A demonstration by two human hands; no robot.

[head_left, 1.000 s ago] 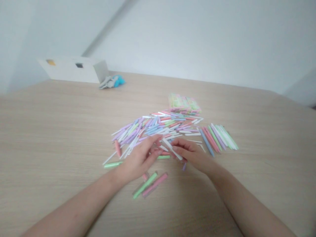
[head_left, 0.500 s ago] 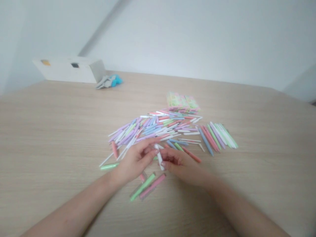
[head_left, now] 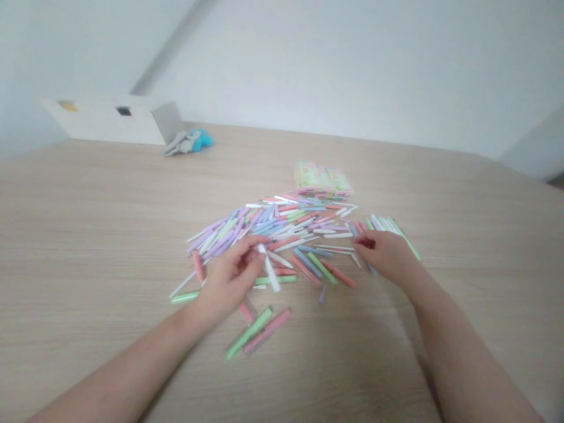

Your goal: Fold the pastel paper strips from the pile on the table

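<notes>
White walls and a pale wood-grain table are our whole backdrop here. Going left to right, a white box sits at the table's far edge toward the left corner, with a grey and blue cloth bundle just beside it. Nearer us, a green stick lies off by itself at the left fringe of a loose heap of pastel sticks. Our left hand is right at the heap's near edge, forearm angled in, with thumb and fingers pinched firmly around a white stick. We seem to be holding it near one end, which leaves most of it poking out, clear of the hand and the sticks below. Just under that hand, a longer green stick and a pink stick lie side by side, apart from the heap. A stack of green and pink packets sits just behind the heap. On the right, our right hand reaches to the heap's right edge, fingers curled down, and we can't tell if it's gripping anything. Partly under it, a row of sticks lies roughly side by side, apparently lined up to keep it separate from the jumble.
</notes>
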